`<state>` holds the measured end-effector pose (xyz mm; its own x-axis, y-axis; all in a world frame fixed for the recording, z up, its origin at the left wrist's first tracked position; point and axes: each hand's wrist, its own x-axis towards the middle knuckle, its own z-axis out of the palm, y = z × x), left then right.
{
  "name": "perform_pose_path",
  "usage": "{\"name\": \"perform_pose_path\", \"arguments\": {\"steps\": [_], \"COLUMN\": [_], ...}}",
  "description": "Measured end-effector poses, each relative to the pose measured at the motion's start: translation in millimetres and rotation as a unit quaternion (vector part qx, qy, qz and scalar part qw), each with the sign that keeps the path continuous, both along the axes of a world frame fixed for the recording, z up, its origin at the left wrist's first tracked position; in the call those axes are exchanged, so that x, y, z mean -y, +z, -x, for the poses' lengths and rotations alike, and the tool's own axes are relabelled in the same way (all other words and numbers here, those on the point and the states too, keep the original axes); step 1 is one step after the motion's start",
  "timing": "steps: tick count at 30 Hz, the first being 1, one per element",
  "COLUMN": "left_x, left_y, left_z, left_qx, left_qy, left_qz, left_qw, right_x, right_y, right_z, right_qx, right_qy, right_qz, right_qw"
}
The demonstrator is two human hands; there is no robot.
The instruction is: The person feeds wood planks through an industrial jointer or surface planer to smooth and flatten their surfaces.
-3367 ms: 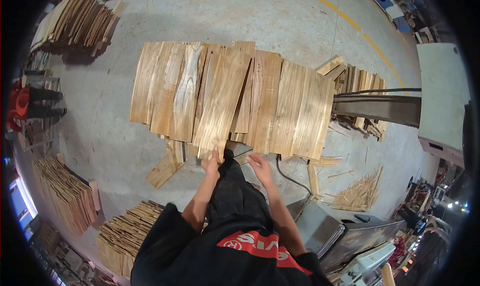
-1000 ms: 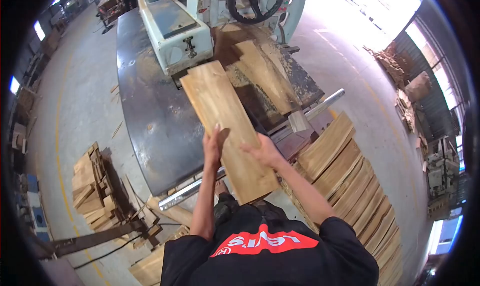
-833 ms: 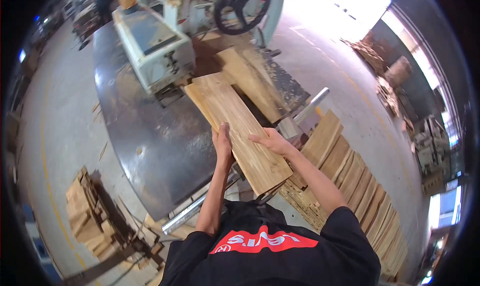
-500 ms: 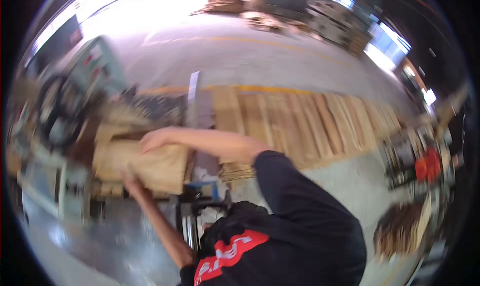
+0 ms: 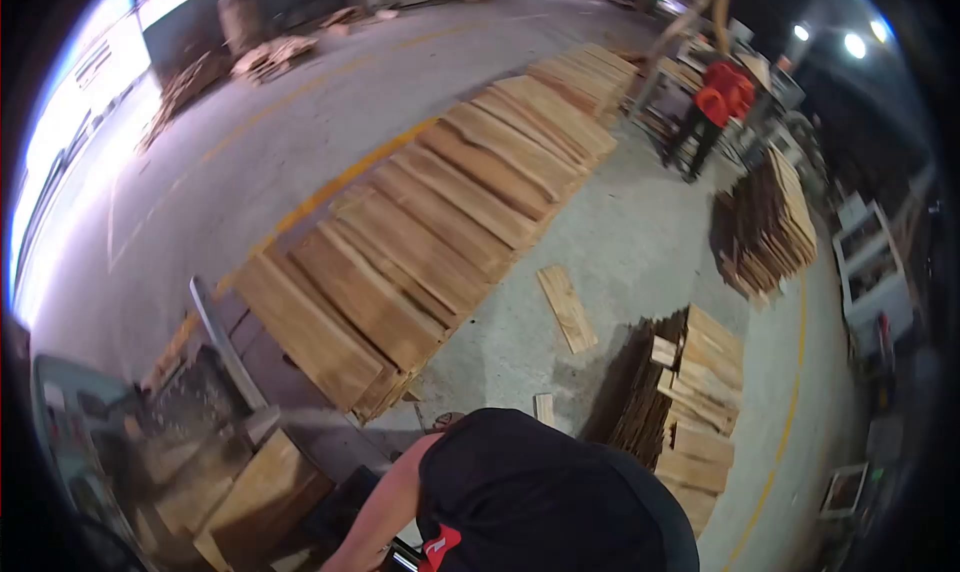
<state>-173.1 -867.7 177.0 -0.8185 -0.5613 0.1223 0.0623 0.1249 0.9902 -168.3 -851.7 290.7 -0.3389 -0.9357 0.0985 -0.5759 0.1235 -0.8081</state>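
Note:
Neither of my hands shows; both are out of sight below the frame. One bare arm [image 5: 385, 502] of mine reaches down from a black sleeve to the bottom edge, near a stack of wood veneer sheets [image 5: 265, 497] at the lower left. The sheets lie by a machine with a grey metal bar [image 5: 228, 347] beside it. What my hands touch cannot be seen.
A long row of overlapping veneer sheets [image 5: 400, 212] runs across the floor. Stacked sheets [image 5: 700, 402] stand at right, with another stack [image 5: 770, 222] beyond. One loose board [image 5: 566, 309] lies between. A person in red [image 5: 722, 94] stands at the far machine.
My view has swung right. Both hands were on a veneer sheet at the left and have now left the view. The floor row and stacks at right show more fully.

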Motion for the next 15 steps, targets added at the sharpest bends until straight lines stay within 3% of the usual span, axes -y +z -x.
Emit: {"name": "perform_pose_path", "arguments": {"steps": [1, 3, 4, 5, 7, 8, 9, 12, 15], "left_x": [4.4, 19.3, 25.8, 28.5, 16.1, 7.7, -0.9, -18.4, -16.8], "left_y": [-3.4, -6.7, -6.7, -5.5, -1.7, 1.6, 6.2, 19.5, 29.3], "left_z": [-16.2, -62.6, -90.0, -117.8, -176.9, -198.7, -214.1, -225.0, -212.5], "left_qx": [0.011, 0.016, -0.004, -0.043, -0.132, -0.149, -0.180, -0.326, -0.486], "left_qy": [0.007, 0.042, 0.066, 0.087, 0.128, 0.150, 0.167, 0.172, 0.100], "left_qz": [-0.051, -0.158, -0.220, -0.311, -0.418, -0.435, -0.456, -0.508, -0.514], "left_qw": [0.999, 0.986, 0.973, 0.945, 0.889, 0.875, 0.855, 0.779, 0.700], "right_x": [3.0, 27.9, 4.8, -11.0, -67.9, -96.7, -114.7, -145.2, -153.7], "right_y": [1.8, -44.8, -28.0, -29.7, -29.9, -10.9, -8.3, 20.9, 22.7], "right_z": [-22.8, -69.0, -73.1, -73.9, -84.6, -72.8, -79.0, -74.0, -78.1], "right_qx": [-0.017, 0.059, 0.083, 0.079, 0.077, 0.029, 0.003, -0.035, -0.091], "right_qy": [0.032, 0.045, 0.121, 0.249, 0.183, 0.238, 0.204, 0.267, 0.336], "right_qz": [-0.028, 0.217, 0.075, 0.058, 0.261, 0.206, 0.199, 0.116, 0.083], "right_qw": [0.999, 0.973, 0.986, 0.964, 0.945, 0.949, 0.959, 0.956, 0.934]}}
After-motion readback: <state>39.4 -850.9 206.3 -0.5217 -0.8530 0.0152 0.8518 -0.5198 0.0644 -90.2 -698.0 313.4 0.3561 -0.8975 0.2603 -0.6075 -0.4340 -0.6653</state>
